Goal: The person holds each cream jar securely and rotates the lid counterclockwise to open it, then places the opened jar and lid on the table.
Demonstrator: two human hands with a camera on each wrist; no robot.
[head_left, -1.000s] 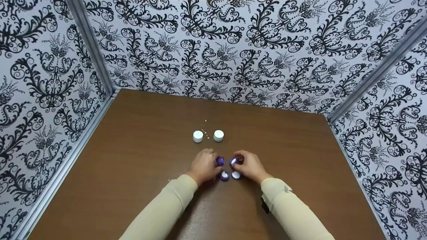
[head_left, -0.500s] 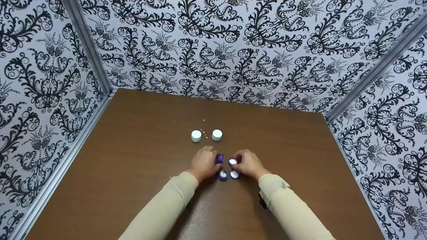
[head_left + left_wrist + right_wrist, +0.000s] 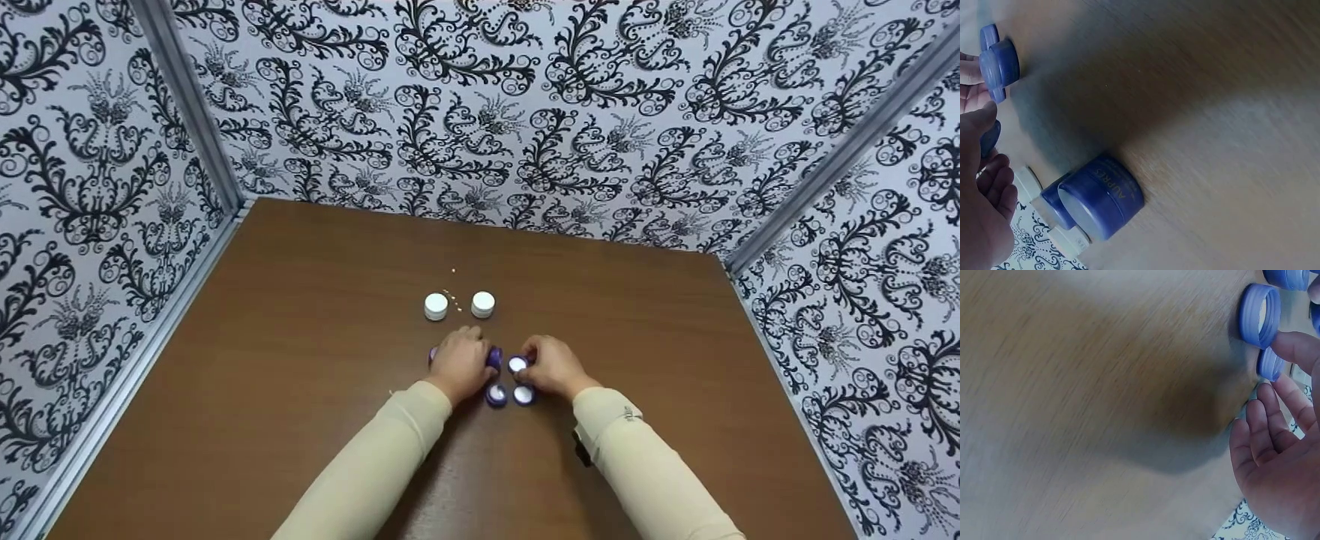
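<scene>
My left hand (image 3: 460,362) pinches a small purple jar (image 3: 493,358) between thumb and fingers; in the left wrist view most of it is hidden by the thumb. My right hand (image 3: 553,365) holds a purple lid (image 3: 517,364) by its side, white inside facing up. Nearer my body, an open purple jar (image 3: 496,394) with white inside stands beside a second upturned lid (image 3: 523,394). The left wrist view shows a capped purple jar (image 3: 1103,197) lettered AUPRES, with another purple jar (image 3: 1054,203) behind it. From the head, the left hand mostly covers that pair.
Two white lidded jars (image 3: 436,307) (image 3: 483,304) stand farther back on the brown table (image 3: 337,300). Several tiny pale bits (image 3: 454,300) lie between and behind them. Patterned walls (image 3: 450,112) enclose the table at the back and sides.
The lid at my right hand has gone from tilted to nearly flat. My left hand and its jar have shifted slightly right, and a purple edge now shows left of that hand.
</scene>
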